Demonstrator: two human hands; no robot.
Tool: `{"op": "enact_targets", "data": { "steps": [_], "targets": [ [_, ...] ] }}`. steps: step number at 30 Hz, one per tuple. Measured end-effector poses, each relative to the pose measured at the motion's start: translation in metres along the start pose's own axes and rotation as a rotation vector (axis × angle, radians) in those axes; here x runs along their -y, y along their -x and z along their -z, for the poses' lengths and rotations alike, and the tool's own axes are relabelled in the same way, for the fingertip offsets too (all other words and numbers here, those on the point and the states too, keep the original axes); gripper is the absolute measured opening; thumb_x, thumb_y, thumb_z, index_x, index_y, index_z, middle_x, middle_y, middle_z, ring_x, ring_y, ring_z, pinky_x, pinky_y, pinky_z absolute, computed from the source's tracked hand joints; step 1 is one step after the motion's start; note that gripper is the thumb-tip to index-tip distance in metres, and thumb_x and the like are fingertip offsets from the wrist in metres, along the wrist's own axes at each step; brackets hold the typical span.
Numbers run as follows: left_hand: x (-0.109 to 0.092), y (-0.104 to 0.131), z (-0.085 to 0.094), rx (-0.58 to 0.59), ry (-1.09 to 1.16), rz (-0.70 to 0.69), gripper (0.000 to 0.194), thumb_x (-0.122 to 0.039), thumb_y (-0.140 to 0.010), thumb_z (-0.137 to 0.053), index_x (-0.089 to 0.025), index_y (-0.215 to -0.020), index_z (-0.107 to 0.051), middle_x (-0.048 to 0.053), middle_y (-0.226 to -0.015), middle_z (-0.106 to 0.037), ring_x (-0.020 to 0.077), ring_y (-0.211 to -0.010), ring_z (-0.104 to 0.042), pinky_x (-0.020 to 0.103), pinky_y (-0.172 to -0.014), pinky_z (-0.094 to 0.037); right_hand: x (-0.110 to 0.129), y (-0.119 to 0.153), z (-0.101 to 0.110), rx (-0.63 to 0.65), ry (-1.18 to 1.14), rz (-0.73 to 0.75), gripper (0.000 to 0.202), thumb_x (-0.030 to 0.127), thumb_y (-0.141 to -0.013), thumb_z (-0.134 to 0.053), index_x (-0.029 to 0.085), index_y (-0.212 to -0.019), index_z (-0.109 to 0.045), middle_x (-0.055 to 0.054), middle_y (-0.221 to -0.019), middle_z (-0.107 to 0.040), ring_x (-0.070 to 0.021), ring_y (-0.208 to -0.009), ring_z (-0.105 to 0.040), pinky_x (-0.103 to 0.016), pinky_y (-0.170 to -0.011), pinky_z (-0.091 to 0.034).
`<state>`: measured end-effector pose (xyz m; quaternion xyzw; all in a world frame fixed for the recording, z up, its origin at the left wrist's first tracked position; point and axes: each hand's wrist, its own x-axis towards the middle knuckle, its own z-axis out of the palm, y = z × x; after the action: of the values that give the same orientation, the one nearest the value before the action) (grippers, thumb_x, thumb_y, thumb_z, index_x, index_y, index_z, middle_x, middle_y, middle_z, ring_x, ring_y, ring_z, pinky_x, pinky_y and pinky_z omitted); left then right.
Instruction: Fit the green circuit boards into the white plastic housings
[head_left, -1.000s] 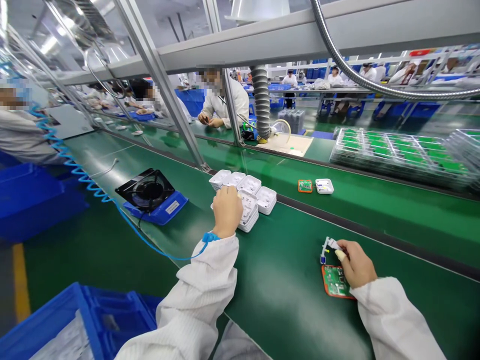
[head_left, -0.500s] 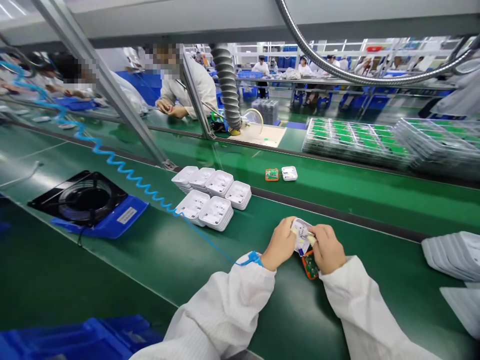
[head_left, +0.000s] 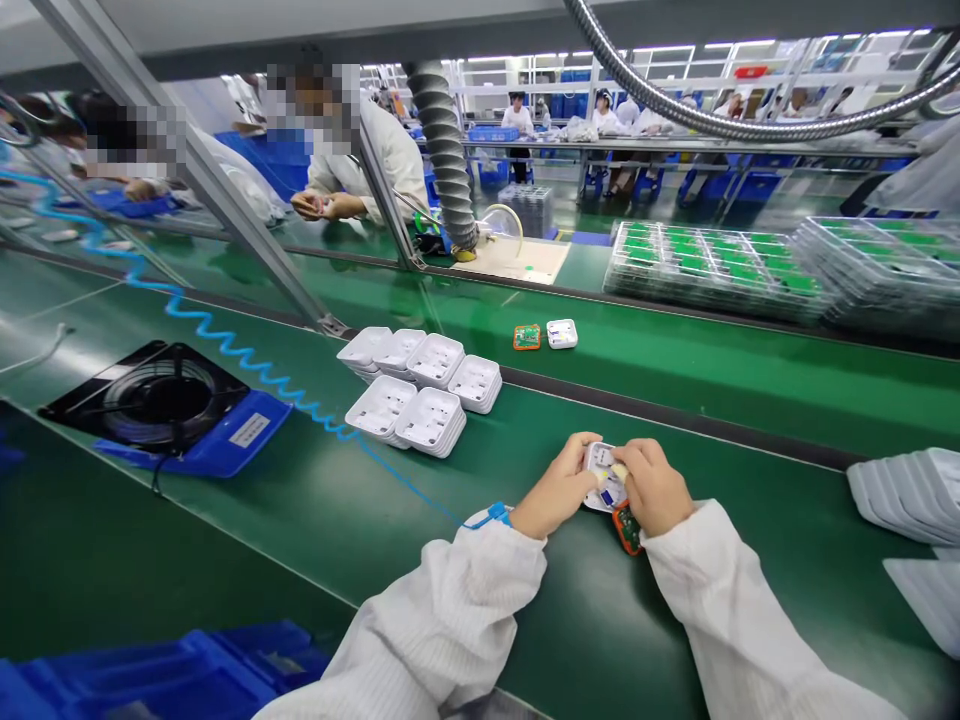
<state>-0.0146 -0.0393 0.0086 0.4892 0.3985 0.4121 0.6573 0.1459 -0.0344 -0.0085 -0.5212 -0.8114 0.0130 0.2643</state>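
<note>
A white square housing (head_left: 598, 497) with small parts inside lies between my hands over the green bench. My left hand (head_left: 559, 487) grips its left side, thumb over the edge. The fingers of my right hand (head_left: 654, 487) are closed at its upper right inner part; whatever small thing they pinch cannot be made out. An orange-framed green circuit board (head_left: 627, 528) rests at the housing's lower right, partly covered by my right hand. A blue band with a coiled cord circles my left wrist.
Stacks of white housings (head_left: 431, 420) stand left of centre, more (head_left: 904, 498) at the right edge. A fan (head_left: 169, 400) lies left. Another orange-framed board (head_left: 526, 337) and white housing (head_left: 562, 334) sit on the belt (head_left: 712, 375). Trays of boards (head_left: 705, 262) and people are beyond.
The view has shifted slightly. The orange-framed board beside my right hand is tilted a little differently, and my left thumb lies further over the housing. A person across the belt has moved their hands.
</note>
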Motion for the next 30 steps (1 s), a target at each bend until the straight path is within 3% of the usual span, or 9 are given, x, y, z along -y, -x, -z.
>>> {"op": "enact_targets", "data": {
  "steps": [3,7,12,17,20,23,30],
  "targets": [
    [0.004,-0.001,0.003,-0.096,-0.135,0.005,0.02,-0.02,-0.078,-0.048,-0.02,-0.099,-0.047,-0.001,-0.084,-0.052,0.0104,-0.073,-0.051,0.019,-0.061,-0.04,0.001,-0.002,0.005,0.054,-0.098,0.072,0.029,0.01,-0.081,-0.035,0.02,-0.097,-0.057,-0.007,-0.096,-0.053,-0.0162,-0.082,-0.055,-0.025,-0.064,-0.045],
    [0.003,-0.001,0.005,-0.177,-0.263,-0.051,0.013,-0.018,-0.078,-0.046,-0.02,-0.091,-0.048,-0.004,-0.078,-0.049,0.0087,-0.067,-0.047,0.019,-0.059,-0.037,-0.004,-0.007,0.012,0.012,-0.27,0.01,0.024,0.032,-0.085,-0.043,0.017,-0.1,-0.055,-0.008,-0.095,-0.057,-0.0181,-0.084,-0.056,-0.03,-0.071,-0.047],
    [-0.003,0.002,-0.001,-0.163,-0.374,-0.157,0.009,-0.014,-0.077,-0.045,-0.019,-0.084,-0.049,-0.004,-0.075,-0.049,0.0089,-0.068,-0.045,0.019,-0.062,-0.037,-0.007,-0.007,0.014,0.287,-0.43,-0.109,0.024,0.036,-0.086,-0.042,0.018,-0.095,-0.055,-0.001,-0.077,-0.06,-0.0132,-0.062,-0.054,-0.026,-0.058,-0.044],
    [0.005,-0.002,-0.001,-0.31,-0.365,-0.104,0.012,-0.013,-0.077,-0.043,-0.02,-0.086,-0.048,-0.004,-0.075,-0.051,0.0087,-0.066,-0.046,0.019,-0.061,-0.037,0.008,-0.004,0.013,-0.002,-0.247,-0.051,0.022,0.03,-0.084,-0.043,0.016,-0.094,-0.056,-0.007,-0.088,-0.058,-0.0182,-0.08,-0.053,-0.031,-0.071,-0.042],
    [0.008,-0.004,0.0,-0.376,-0.346,-0.086,0.009,-0.02,-0.083,-0.041,-0.02,-0.088,-0.049,-0.003,-0.081,-0.053,0.0101,-0.072,-0.049,0.021,-0.066,-0.04,0.02,-0.003,0.008,0.048,-0.16,0.053,0.018,0.026,-0.085,-0.042,0.017,-0.089,-0.057,-0.006,-0.083,-0.056,-0.0187,-0.078,-0.05,-0.031,-0.069,-0.038],
    [0.005,-0.002,-0.002,-0.367,-0.367,-0.089,0.017,-0.028,-0.088,-0.037,-0.02,-0.091,-0.051,0.0,-0.089,-0.057,0.0123,-0.083,-0.053,0.024,-0.075,-0.041,0.027,-0.001,-0.001,0.128,-0.069,0.051,0.014,0.021,-0.083,-0.043,0.017,-0.085,-0.056,-0.006,-0.081,-0.055,-0.0191,-0.075,-0.048,-0.031,-0.068,-0.035],
    [0.0,0.002,-0.004,-0.325,-0.449,-0.021,0.019,-0.026,-0.087,-0.037,-0.021,-0.093,-0.054,0.0,-0.092,-0.061,0.0134,-0.084,-0.055,0.025,-0.076,-0.042,0.024,0.001,-0.011,0.1,-0.021,0.029,0.013,0.015,-0.081,-0.04,0.017,-0.078,-0.052,-0.005,-0.078,-0.054,-0.0182,-0.074,-0.047,-0.03,-0.069,-0.033]
  ]
}}
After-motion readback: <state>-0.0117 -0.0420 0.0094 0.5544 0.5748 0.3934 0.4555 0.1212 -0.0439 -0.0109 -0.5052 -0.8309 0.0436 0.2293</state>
